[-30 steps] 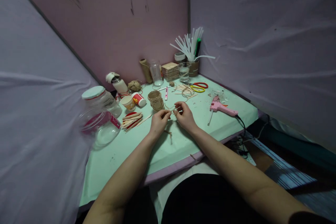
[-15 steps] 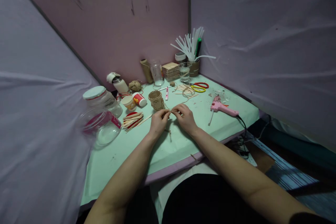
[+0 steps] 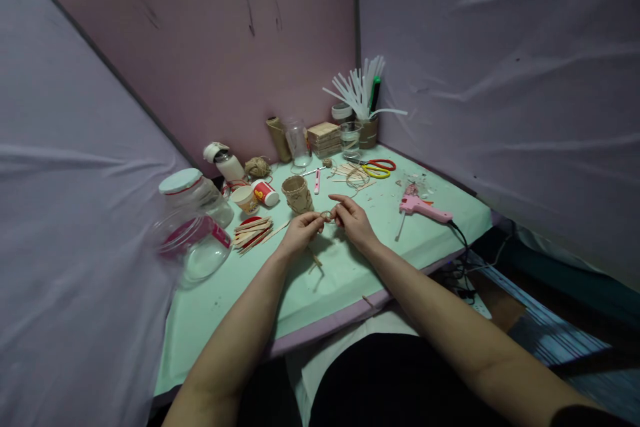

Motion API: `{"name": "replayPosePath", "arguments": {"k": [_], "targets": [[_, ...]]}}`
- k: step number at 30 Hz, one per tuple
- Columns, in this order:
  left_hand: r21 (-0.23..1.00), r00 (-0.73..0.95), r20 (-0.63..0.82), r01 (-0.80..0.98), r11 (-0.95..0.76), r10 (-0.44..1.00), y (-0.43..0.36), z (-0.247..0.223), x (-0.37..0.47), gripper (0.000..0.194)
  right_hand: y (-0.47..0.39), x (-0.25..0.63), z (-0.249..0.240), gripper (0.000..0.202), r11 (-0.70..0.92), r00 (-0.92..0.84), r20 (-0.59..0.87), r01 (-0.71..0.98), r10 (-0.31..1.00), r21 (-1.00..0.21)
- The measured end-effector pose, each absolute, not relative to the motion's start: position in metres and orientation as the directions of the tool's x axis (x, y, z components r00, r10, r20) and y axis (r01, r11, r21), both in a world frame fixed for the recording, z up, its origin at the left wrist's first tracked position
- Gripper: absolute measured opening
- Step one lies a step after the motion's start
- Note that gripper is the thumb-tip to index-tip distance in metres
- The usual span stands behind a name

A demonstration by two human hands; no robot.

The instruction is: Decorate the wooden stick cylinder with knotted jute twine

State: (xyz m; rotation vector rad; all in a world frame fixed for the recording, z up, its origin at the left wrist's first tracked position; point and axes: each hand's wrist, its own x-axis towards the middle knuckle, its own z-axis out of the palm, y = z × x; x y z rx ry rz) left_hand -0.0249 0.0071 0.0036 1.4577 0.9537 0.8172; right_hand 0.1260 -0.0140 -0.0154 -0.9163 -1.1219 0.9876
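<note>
Between my hands is a piece of thin brown twine (image 3: 327, 215), bent into a small loop. My left hand (image 3: 303, 229) pinches one side of it between thumb and fingers. My right hand (image 3: 352, 220) pinches the other side, its index finger stretched out above. Loose twine ends (image 3: 316, 262) hang below my left hand over the table. Just behind my left hand stands a small cup wrapped in twine (image 3: 297, 195), upright and apart from my fingers. Where the strand runs inside my fingers is hidden.
Craft sticks (image 3: 253, 233) lie left, near a clear plastic jar (image 3: 205, 250), a paper cup (image 3: 245, 200) and a red cup (image 3: 265, 192). A pink glue gun (image 3: 424, 209) rests right. Scissors (image 3: 379, 168), a pink cutter (image 3: 317, 181) and a twine ball (image 3: 258, 167) lie farther back.
The twine between my fingertips now forms an open loop. My right index finger has straightened and lifted. The hanging ends below my left hand have shifted left.
</note>
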Motion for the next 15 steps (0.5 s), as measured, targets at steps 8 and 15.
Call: {"name": "replayPosePath", "arguments": {"k": [8,15], "targets": [[0.994,0.427,-0.025,0.108,-0.023,0.904,0.0072,0.0033,-0.025,0.044,-0.0173,0.1229,-0.0183,0.022,0.388,0.048,0.393,0.09,0.918,-0.917],[0.992,0.416,-0.016,0.122,-0.038,0.909,0.0058,0.0046,-0.024,0.043,-0.0127,0.1276,-0.023,0.018,0.39,0.175,0.489,0.405,0.854,-0.827]]}}
